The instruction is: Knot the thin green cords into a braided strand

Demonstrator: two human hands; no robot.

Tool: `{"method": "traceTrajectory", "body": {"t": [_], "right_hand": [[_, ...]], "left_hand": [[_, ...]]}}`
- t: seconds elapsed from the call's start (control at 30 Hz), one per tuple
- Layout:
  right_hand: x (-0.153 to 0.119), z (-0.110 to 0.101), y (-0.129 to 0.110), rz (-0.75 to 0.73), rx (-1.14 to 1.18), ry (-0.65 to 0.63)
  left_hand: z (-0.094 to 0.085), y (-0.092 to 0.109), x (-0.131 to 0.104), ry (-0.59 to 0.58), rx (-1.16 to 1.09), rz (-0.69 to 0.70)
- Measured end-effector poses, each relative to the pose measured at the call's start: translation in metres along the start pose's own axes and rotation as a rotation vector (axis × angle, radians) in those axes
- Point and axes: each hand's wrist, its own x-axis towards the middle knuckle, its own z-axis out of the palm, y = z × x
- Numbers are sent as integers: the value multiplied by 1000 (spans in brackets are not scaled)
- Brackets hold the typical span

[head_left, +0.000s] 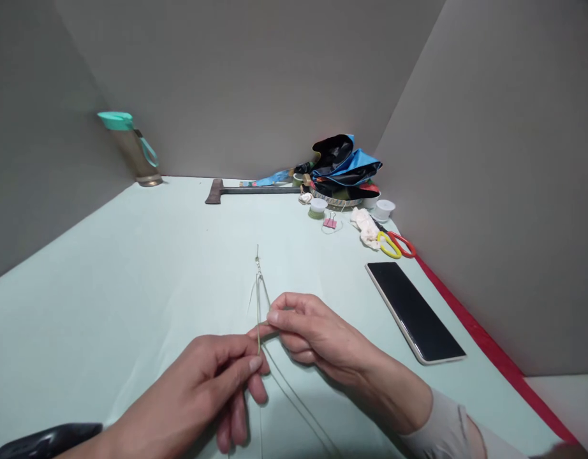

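Observation:
Thin pale green cords (258, 299) run toward me from a small knotted or beaded piece (259, 264), which is fixed at a thin nail or pin (257, 248) on the table. My left hand (212, 376) pinches one cord between thumb and forefinger. Just above and to its right, my right hand (306, 328) pinches another cord, its index finger reaching behind the left strand. Loose cord ends (298, 405) trail down to the right below both hands. A short stray end sticks out left of the knotted part.
A phone (413, 312) lies to the right, with scissors (394, 242) and crumpled tissue (365, 228) beyond it. Farther back are small tubs (317, 207), a pink binder clip (330, 221), a blue-black bag (346, 166) and an axe (250, 190). A bottle (134, 150) stands back left; a black object (50, 440) sits front left.

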Motion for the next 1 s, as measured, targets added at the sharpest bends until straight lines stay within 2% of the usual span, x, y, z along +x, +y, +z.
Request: {"method": "traceTrajectory", "body": {"t": [0.2,0.27,0.33,0.4,0.43,0.5,0.6,0.77,0.87,1.0], "right_hand": [[4,2,6,15,102,-36],[4,1,7,9,126,-27],[3,0,6,6,146,-26],[2,-1,4,5,162,-36],[2,-1,3,5,167,-42],[1,-2,0,0,175,-49],[2,-3,-2,-19,187,-53],[2,-5,1,-29,199,-60],[2,-6,1,-17,199,-56],[1,-6,-1,6,195,-59]], "left_hand": [[1,0,0,-42,85,1],[-4,2,-5,-21,160,64],[-13,6,-11,53,273,203],[-23,12,-14,183,323,306],[-26,15,-14,248,305,321],[-30,20,-9,296,195,292],[-25,25,8,207,36,260],[-13,21,31,89,-73,244],[-14,22,33,66,-87,219],[-17,32,24,94,-96,187]]}}
